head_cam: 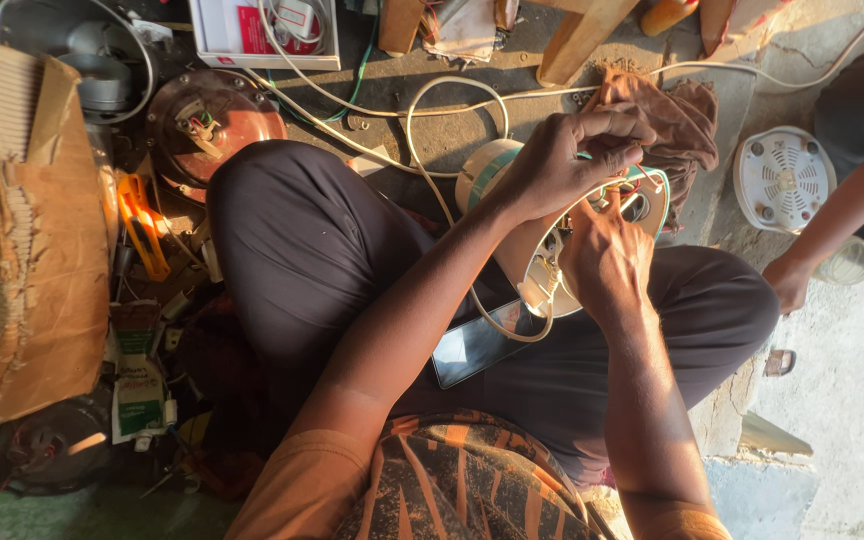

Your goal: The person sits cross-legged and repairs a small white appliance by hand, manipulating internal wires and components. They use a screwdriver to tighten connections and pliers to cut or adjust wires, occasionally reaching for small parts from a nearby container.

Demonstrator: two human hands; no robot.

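Note:
I sit cross-legged with a white appliance with a green band [492, 165] resting on my lap, its open underside turned toward me. My left hand [562, 160] is closed over its upper rim, pinching thin wires between the fingertips. Just below, my right hand [607, 255] is at the exposed inside of the appliance, fingers bent on the wiring; what it grips is hidden. A white cord [422, 130] loops from the appliance across the floor. A dark phone [472, 345] lies on my thigh.
A copper-coloured round base [207, 120] and an orange tool [142, 225] lie at left beside torn cardboard [32, 240]. A brown cloth [677, 115] and a white round vented part [782, 180] are at right, where another person's arm [842, 215] reaches down.

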